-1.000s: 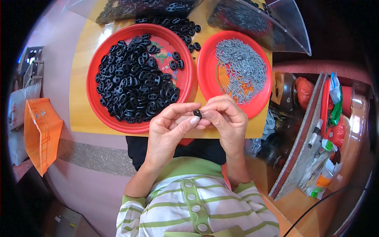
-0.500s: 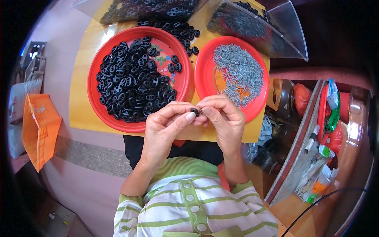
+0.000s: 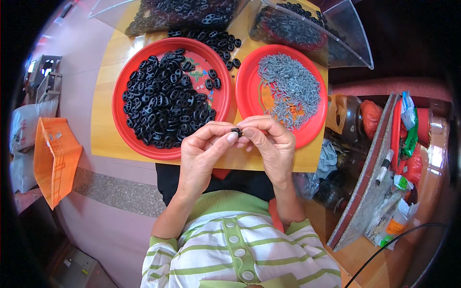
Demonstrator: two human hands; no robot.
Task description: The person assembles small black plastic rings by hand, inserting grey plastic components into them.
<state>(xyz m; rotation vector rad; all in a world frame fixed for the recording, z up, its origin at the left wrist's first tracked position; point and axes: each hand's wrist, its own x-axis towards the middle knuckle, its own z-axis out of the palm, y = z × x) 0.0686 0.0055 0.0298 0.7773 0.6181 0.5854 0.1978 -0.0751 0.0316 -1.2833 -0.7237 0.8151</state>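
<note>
Above the table's near edge, my left hand (image 3: 204, 146) is closed, pinching a small black plastic cord lock piece (image 3: 236, 130) between thumb and fingers. Pressed close to its right side are the thumb and forefinger of my right hand (image 3: 272, 144). That hand is pinched too, but whatever lies between its fingertips is hidden. Beyond my left hand, a red plate (image 3: 116, 103) bears a heap of black oval two-hole cord lock pieces (image 3: 156, 98). A second red plate (image 3: 246, 91), beyond my right hand, carries a pile of small grey metal springs (image 3: 290, 81).
Clear plastic bins (image 3: 185, 19) of black pieces stand at the table's (image 3: 103, 120) far side, with loose pieces (image 3: 225, 45) spilled nearby. An orange crate (image 3: 57, 161) is on the floor at left. A shelf board (image 3: 360, 182) with bags and packets flanks the right, where a black cable (image 3: 398, 242) runs.
The view has shifted slightly, moving the table's left side and crate rightward in the picture. My hands remain together at the black piece, with the right fingertips a little closer against it.
</note>
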